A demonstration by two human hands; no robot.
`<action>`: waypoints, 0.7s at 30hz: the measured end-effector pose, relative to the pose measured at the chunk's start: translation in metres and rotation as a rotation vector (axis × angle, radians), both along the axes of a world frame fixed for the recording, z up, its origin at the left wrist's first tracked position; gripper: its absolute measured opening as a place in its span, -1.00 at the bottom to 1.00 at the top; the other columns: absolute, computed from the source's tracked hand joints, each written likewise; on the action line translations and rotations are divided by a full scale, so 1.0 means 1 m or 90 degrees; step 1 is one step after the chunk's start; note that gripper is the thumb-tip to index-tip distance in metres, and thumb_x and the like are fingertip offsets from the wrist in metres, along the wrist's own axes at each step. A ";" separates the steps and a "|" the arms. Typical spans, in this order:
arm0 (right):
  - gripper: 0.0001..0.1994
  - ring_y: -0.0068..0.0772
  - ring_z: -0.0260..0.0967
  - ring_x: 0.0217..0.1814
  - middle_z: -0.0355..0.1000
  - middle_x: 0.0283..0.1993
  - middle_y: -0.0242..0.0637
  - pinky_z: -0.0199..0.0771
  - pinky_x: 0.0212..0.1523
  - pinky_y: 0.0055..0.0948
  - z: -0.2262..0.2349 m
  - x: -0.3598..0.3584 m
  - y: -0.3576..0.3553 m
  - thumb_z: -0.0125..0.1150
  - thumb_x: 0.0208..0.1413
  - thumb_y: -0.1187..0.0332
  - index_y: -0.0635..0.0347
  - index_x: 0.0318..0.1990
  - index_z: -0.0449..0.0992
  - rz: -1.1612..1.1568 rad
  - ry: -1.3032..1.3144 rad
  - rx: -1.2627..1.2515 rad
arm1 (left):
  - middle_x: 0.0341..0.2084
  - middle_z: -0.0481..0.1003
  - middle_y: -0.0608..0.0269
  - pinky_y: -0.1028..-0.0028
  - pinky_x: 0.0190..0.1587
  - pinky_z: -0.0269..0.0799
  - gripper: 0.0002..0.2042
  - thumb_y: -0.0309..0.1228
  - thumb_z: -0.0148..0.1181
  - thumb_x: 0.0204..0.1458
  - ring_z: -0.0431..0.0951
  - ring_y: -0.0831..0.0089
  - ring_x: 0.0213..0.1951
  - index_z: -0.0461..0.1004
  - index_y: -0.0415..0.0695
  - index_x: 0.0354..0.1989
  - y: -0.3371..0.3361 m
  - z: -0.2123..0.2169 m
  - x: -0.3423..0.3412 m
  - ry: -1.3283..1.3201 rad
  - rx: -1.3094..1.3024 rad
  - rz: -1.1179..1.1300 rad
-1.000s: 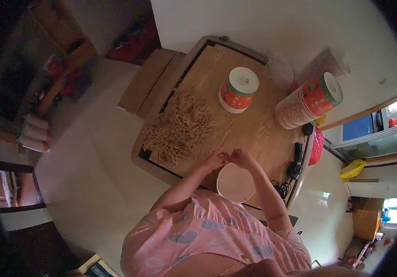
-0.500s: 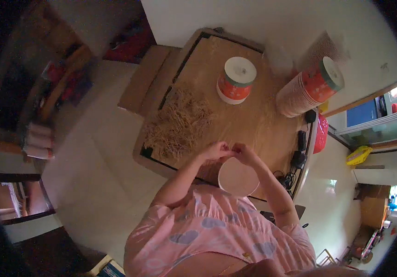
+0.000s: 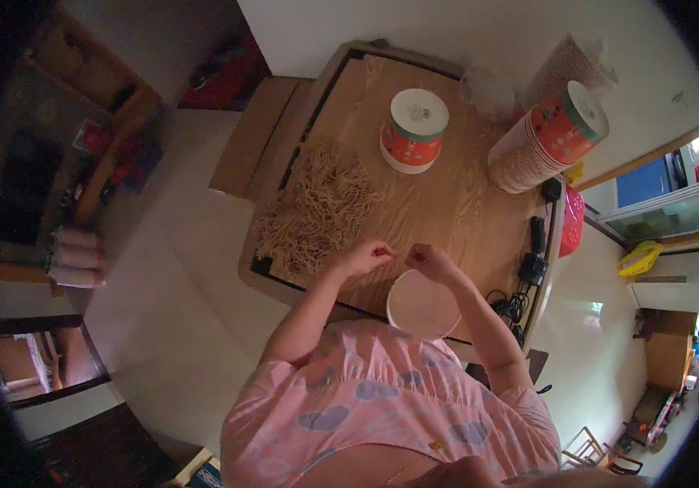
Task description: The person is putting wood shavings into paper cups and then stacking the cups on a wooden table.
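My left hand (image 3: pixel 370 257) and right hand (image 3: pixel 424 259) are pinching something too small to tell at frame centre, above the empty white bowl (image 3: pixel 423 304); the pale strand heap (image 3: pixel 317 210) is lying mostly untouched on the surface (image 3: pixel 455 203).

The room is dim, with a cool bluish cast over everything. The strongest light comes from the window (image 3: pixel 675 191) at the far right, where the panes are nearly blown out, and a pale glare patch lies on the glossy floor (image 3: pixel 589 313) below it. The wooden worktop (image 3: pixel 447 203) is evenly lit, with only soft shadows beside the stacked paper cups (image 3: pixel 548 138). Fisheye distortion bends the worktop's straight edges and squeezes the furniture at the left. A black vignette rings the frame. Fine detail is soft and grainy, especially toward the dark left side.
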State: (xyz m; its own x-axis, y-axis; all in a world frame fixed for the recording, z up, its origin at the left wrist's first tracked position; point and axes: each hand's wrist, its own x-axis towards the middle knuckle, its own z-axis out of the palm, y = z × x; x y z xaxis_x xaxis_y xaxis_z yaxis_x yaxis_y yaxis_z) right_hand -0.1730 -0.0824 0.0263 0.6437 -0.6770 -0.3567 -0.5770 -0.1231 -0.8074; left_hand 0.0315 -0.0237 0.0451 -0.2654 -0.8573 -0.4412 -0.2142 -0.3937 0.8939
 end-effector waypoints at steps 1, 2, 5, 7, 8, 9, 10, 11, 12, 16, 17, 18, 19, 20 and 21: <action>-0.88 -0.60 0.18 -0.53 0.29 -0.61 -0.35 0.24 -0.51 -0.55 0.004 0.001 0.000 0.11 -0.10 0.40 0.27 -0.50 0.38 0.000 0.000 -0.001 | -0.60 0.41 0.37 0.56 -0.46 0.30 -0.81 -0.36 0.18 -0.11 0.35 0.63 -0.52 0.42 -0.18 -0.37 0.003 -0.008 -0.005 0.025 0.026 0.024; -0.87 -0.61 0.19 -0.52 0.30 -0.59 -0.35 0.24 -0.49 -0.56 0.009 0.004 0.001 0.11 -0.09 0.39 0.28 -0.50 0.37 -0.007 -0.001 -0.048 | -0.60 0.41 0.37 0.56 -0.46 0.30 -0.81 -0.36 0.18 -0.11 0.35 0.63 -0.52 0.42 -0.18 -0.37 0.009 -0.022 -0.010 0.024 0.025 0.029; -0.87 -0.62 0.21 -0.49 0.32 -0.57 -0.37 0.25 -0.47 -0.57 0.027 0.010 0.003 0.10 -0.07 0.39 0.28 -0.49 0.37 -0.116 -0.039 -0.103 | -0.57 0.43 0.32 0.54 -0.40 0.33 -0.75 -0.30 0.19 -0.13 0.39 0.57 -0.49 0.41 -0.19 -0.33 0.016 -0.031 -0.027 0.077 -0.138 0.038; -0.87 -0.62 0.21 -0.48 0.32 -0.56 -0.38 0.25 -0.45 -0.57 0.041 0.012 0.006 0.10 -0.07 0.39 0.27 -0.49 0.37 -0.217 -0.077 -0.108 | -0.55 0.43 0.28 0.52 -0.38 0.35 -0.68 -0.23 0.24 -0.18 0.41 0.52 -0.47 0.41 -0.21 -0.33 0.018 -0.010 -0.033 -0.121 -0.225 0.030; -0.86 -0.60 0.23 -0.47 0.33 -0.56 -0.34 0.27 -0.44 -0.53 0.050 0.014 0.008 0.11 -0.07 0.38 0.27 -0.46 0.38 -0.238 -0.120 -0.098 | -0.55 0.43 0.28 0.52 -0.38 0.35 -0.68 -0.23 0.24 -0.18 0.41 0.52 -0.47 0.41 -0.21 -0.33 0.020 -0.015 -0.034 -0.122 -0.225 0.033; -0.85 -0.58 0.25 -0.46 0.34 -0.56 -0.31 0.29 -0.42 -0.49 0.057 0.016 0.011 0.12 -0.07 0.36 0.28 -0.44 0.38 -0.259 -0.163 -0.088 | -0.53 0.43 0.26 0.52 -0.37 0.34 -0.65 -0.23 0.25 -0.21 0.41 0.51 -0.45 0.41 -0.20 -0.32 0.022 -0.024 -0.034 -0.073 -0.196 0.094; -0.85 -0.58 0.25 -0.46 0.34 -0.56 -0.31 0.29 -0.42 -0.49 0.060 0.015 0.013 0.12 -0.07 0.36 0.28 -0.44 0.38 -0.261 -0.163 -0.089 | -0.52 0.43 0.23 0.52 -0.37 0.34 -0.63 -0.22 0.27 -0.24 0.41 0.50 -0.44 0.40 -0.20 -0.31 0.022 -0.023 -0.035 -0.022 -0.167 0.149; -0.88 -0.62 0.21 -0.47 0.31 -0.57 -0.39 0.25 -0.43 -0.55 0.063 0.014 0.016 0.10 -0.07 0.39 0.26 -0.46 0.38 -0.273 -0.184 -0.068 | -0.52 0.43 0.23 0.52 -0.37 0.34 -0.63 -0.22 0.27 -0.24 0.41 0.50 -0.44 0.40 -0.20 -0.31 0.023 -0.021 -0.032 -0.022 -0.166 0.147; -0.91 -0.67 0.17 -0.48 0.27 -0.57 -0.46 0.22 -0.44 -0.62 0.064 0.013 0.019 0.09 -0.06 0.42 0.23 -0.48 0.37 -0.284 -0.205 -0.048 | -0.54 0.43 0.23 0.52 -0.38 0.34 -0.65 -0.24 0.27 -0.23 0.41 0.51 -0.46 0.41 -0.21 -0.33 0.026 -0.019 -0.027 -0.050 -0.172 0.083; -0.92 -0.69 0.15 -0.48 0.26 -0.56 -0.49 0.20 -0.44 -0.64 0.068 0.008 0.028 0.09 -0.06 0.43 0.23 -0.47 0.37 -0.284 -0.164 0.003 | -0.64 0.43 0.25 0.52 -0.43 0.35 -0.73 -0.28 0.25 -0.21 0.40 0.51 -0.55 0.41 -0.23 -0.45 0.031 -0.019 -0.013 -0.150 -0.140 -0.055; -0.91 -0.68 0.16 -0.48 0.27 -0.56 -0.48 0.21 -0.43 -0.63 0.068 0.008 0.029 0.10 -0.06 0.42 0.23 -0.47 0.37 -0.268 -0.184 -0.015 | -0.64 0.43 0.25 0.52 -0.43 0.35 -0.73 -0.28 0.25 -0.21 0.40 0.51 -0.55 0.41 -0.23 -0.45 0.034 -0.023 -0.014 -0.153 -0.139 -0.056; -0.91 -0.67 0.17 -0.48 0.27 -0.56 -0.47 0.22 -0.43 -0.62 0.069 0.008 0.031 0.10 -0.05 0.41 0.24 -0.47 0.38 -0.252 -0.204 -0.034 | -0.67 0.42 0.28 0.53 -0.46 0.34 -0.77 -0.30 0.23 -0.18 0.39 0.54 -0.58 0.41 -0.22 -0.49 0.037 -0.028 -0.016 -0.089 -0.185 0.057; -0.91 -0.67 0.17 -0.48 0.27 -0.56 -0.47 0.22 -0.43 -0.62 0.070 0.006 0.033 0.10 -0.05 0.41 0.24 -0.47 0.38 -0.256 -0.204 -0.035 | -0.70 0.41 0.31 0.55 -0.50 0.33 -0.80 -0.33 0.21 -0.15 0.38 0.56 -0.60 0.40 -0.22 -0.53 0.037 -0.031 -0.018 -0.021 -0.232 0.167; -0.90 -0.61 0.22 -0.43 0.33 -0.51 -0.42 0.25 -0.38 -0.58 0.070 0.003 0.035 0.10 -0.05 0.41 0.25 -0.43 0.40 -0.260 -0.185 -0.033 | -0.70 0.41 0.31 0.55 -0.50 0.33 -0.80 -0.33 0.21 -0.15 0.38 0.56 -0.60 0.40 -0.22 -0.53 0.033 -0.013 -0.019 -0.019 -0.231 0.160; -0.88 -0.56 0.28 -0.38 0.38 -0.45 -0.37 0.28 -0.32 -0.53 0.070 0.001 0.036 0.11 -0.05 0.40 0.26 -0.40 0.42 -0.265 -0.166 -0.031 | -0.68 0.42 0.32 0.57 -0.51 0.32 -0.83 -0.35 0.16 -0.11 0.38 0.59 -0.59 0.40 -0.21 -0.52 0.029 0.006 -0.020 0.071 -0.139 0.225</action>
State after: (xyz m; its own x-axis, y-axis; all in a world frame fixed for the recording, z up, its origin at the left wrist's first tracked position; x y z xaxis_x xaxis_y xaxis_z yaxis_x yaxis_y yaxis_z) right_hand -0.1723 -0.0461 0.0965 0.3790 -0.9074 -0.1813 -0.3642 0.0339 -0.9307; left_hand 0.0117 0.0049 0.0514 0.0255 -0.9741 -0.2248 0.0029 -0.2248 0.9744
